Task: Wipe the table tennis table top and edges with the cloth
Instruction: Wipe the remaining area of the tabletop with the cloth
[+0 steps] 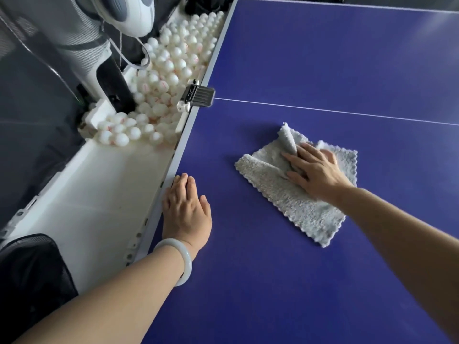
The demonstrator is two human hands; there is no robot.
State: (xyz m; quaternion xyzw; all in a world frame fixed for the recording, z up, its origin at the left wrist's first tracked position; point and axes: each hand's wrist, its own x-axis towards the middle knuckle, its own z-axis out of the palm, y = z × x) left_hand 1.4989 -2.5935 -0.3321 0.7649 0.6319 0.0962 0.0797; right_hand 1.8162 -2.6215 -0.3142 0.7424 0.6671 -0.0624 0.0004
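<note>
Mid-wipe, I'd say: right hand (316, 170) flat, fingers straight, pressing cloth (285, 189) on table (273, 281); left hand (185, 207) flat, empty, at the edge; edges look undone.

1 cloth (273, 194), 1 tbl (323, 58), 1 bangle (185, 265), 1 clamp (198, 95), balls (169, 68): dozens.

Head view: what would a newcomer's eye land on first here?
The heap of white balls in the trough beside the table, top left. Then the grey cloth on the blue table, centre right, with the right hand pressing flat on it. The left hand rests on the table edge near the trough.
</note>
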